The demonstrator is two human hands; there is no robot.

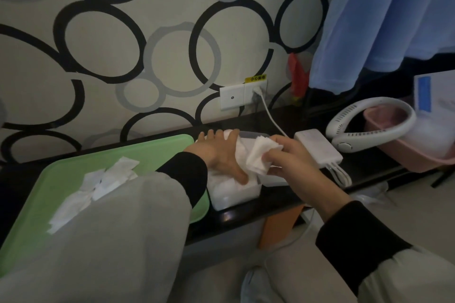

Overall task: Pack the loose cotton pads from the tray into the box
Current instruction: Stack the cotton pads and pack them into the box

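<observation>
On the dark shelf below the patterned wall, the clear plastic box point(234, 192) stands just beside the green tray point(157, 152), already largely filled with white cotton pads. My left hand point(219, 155) lies flat on the packed pads, fingers spread and pressing them down, gripping nothing. My right hand point(288, 160) pinches a small bunch of cotton pads point(261, 157) between thumb and fingers, held over the right end of the box, not yet laid in. Remaining work: a scatter of loose pads point(98, 184) lies on the tray, partly hidden by my left sleeve point(118, 229), so the full count cannot be told. Judgement: the task is well past halfway; the held bunch and the tray's remainder are outstanding. A white power bank point(317, 149) sits near the box, to its right.
</observation>
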